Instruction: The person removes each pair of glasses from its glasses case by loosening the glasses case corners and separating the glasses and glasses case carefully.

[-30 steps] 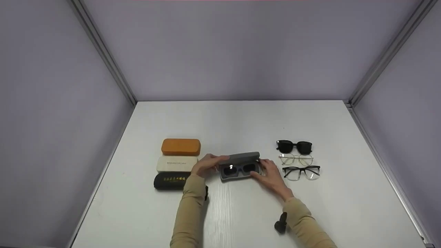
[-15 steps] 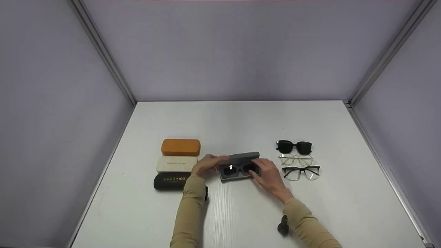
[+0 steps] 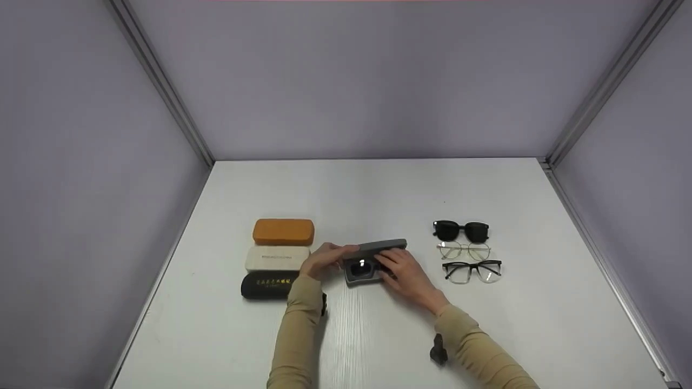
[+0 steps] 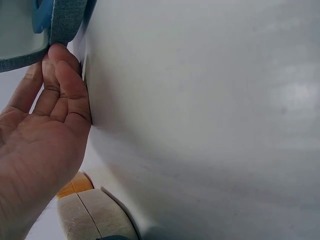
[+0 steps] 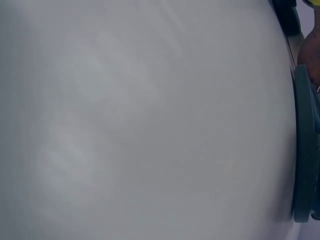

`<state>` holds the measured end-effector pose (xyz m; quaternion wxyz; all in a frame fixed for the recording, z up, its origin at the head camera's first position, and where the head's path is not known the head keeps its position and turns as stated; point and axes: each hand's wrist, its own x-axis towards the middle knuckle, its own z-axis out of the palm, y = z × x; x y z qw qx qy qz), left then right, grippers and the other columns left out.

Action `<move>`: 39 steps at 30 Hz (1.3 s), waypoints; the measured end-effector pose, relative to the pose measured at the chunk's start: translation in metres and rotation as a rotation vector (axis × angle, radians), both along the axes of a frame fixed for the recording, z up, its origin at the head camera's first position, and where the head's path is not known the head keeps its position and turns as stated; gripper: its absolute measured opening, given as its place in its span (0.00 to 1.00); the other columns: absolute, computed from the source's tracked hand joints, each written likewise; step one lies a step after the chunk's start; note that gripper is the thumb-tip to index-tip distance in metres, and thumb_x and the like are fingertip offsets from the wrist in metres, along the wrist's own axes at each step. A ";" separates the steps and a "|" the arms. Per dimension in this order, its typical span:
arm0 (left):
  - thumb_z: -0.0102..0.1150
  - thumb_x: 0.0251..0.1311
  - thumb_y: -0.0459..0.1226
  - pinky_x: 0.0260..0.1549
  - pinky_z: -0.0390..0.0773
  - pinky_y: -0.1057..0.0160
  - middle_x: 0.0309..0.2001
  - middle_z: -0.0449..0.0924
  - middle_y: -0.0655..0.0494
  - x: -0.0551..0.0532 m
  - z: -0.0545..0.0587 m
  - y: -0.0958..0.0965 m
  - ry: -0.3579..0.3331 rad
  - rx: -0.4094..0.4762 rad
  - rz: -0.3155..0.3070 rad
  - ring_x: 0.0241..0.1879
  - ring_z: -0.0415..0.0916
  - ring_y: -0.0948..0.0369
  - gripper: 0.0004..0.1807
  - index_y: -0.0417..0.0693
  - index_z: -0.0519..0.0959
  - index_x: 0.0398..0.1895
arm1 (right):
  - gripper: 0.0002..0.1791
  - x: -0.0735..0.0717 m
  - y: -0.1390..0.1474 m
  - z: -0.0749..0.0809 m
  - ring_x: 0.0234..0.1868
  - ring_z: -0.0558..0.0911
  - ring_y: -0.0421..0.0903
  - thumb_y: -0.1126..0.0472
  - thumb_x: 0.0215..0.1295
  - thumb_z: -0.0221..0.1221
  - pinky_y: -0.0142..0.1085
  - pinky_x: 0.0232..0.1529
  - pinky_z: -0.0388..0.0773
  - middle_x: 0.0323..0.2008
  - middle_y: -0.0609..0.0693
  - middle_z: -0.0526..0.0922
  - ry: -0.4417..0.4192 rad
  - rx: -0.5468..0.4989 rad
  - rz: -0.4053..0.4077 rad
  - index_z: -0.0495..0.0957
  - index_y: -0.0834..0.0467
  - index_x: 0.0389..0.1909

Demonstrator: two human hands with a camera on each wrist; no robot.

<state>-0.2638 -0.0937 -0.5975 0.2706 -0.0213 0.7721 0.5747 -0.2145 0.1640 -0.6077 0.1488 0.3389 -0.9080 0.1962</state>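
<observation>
A grey glasses case (image 3: 381, 246) lies at mid-table with its lid raised, and dark sunglasses (image 3: 358, 269) sit inside. My left hand (image 3: 323, 260) holds the left end of the case, its thumb on the lid's corner. In the left wrist view, the curled fingers of that hand (image 4: 47, 117) meet the case's corner (image 4: 22, 64). My right hand (image 3: 410, 280) reaches in over the right half, fingers under the lid and thumb at the front; it hides the right lens. I cannot tell whether it pinches the sunglasses. The right wrist view shows the case's side (image 5: 304, 150).
To the left, an orange case (image 3: 283, 232), a cream case (image 3: 277, 259) and a black case (image 3: 264, 289) with gold lettering form a column. On the right lie black sunglasses (image 3: 461, 227), thin gold-rimmed glasses (image 3: 451, 255) and black-framed glasses (image 3: 472, 265). Walls enclose the table's back and sides.
My right hand has moved left from the case's right end, over the right lens toward the bridge. The left hand and the case have stayed put.
</observation>
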 end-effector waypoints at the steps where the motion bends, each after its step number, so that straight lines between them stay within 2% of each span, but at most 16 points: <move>1: 0.67 0.53 0.61 0.33 0.75 0.66 0.25 0.79 0.60 0.000 0.000 0.000 -0.004 0.008 0.007 0.30 0.73 0.62 0.30 0.41 0.88 0.39 | 0.22 -0.001 -0.002 0.000 0.58 0.79 0.53 0.57 0.65 0.67 0.51 0.64 0.74 0.56 0.55 0.84 0.001 0.010 -0.001 0.81 0.60 0.58; 6: 0.68 0.52 0.61 0.34 0.74 0.66 0.28 0.79 0.60 0.000 0.000 0.001 -0.021 0.021 0.018 0.31 0.72 0.61 0.30 0.42 0.87 0.38 | 0.19 -0.005 -0.010 -0.003 0.56 0.80 0.52 0.56 0.66 0.66 0.50 0.60 0.76 0.53 0.53 0.85 0.023 0.070 -0.021 0.83 0.59 0.55; 12: 0.68 0.52 0.61 0.35 0.74 0.66 0.30 0.80 0.60 -0.001 -0.001 0.001 -0.019 0.005 0.012 0.32 0.72 0.62 0.31 0.41 0.88 0.39 | 0.16 -0.007 -0.016 -0.006 0.55 0.80 0.52 0.58 0.65 0.67 0.50 0.59 0.76 0.50 0.52 0.85 0.030 0.090 -0.041 0.85 0.59 0.51; 24: 0.69 0.51 0.62 0.36 0.75 0.65 0.33 0.81 0.57 0.000 -0.002 0.000 -0.021 0.009 0.009 0.34 0.74 0.60 0.33 0.41 0.87 0.43 | 0.10 -0.009 -0.021 -0.009 0.50 0.81 0.52 0.61 0.64 0.67 0.51 0.57 0.77 0.43 0.51 0.86 0.032 0.050 -0.073 0.87 0.59 0.44; 33: 0.68 0.53 0.61 0.34 0.77 0.66 0.29 0.77 0.59 0.001 -0.002 0.000 -0.026 0.021 0.011 0.30 0.72 0.62 0.31 0.42 0.86 0.43 | 0.06 -0.009 -0.023 -0.008 0.45 0.83 0.50 0.62 0.60 0.69 0.48 0.51 0.79 0.37 0.51 0.87 0.055 0.034 -0.101 0.88 0.60 0.37; 39: 0.68 0.53 0.62 0.35 0.76 0.65 0.26 0.77 0.60 0.001 -0.002 -0.001 -0.011 0.006 0.002 0.29 0.73 0.61 0.30 0.43 0.87 0.38 | 0.05 -0.009 -0.024 -0.009 0.41 0.83 0.49 0.62 0.57 0.71 0.46 0.48 0.79 0.34 0.49 0.86 0.075 0.002 -0.095 0.88 0.59 0.34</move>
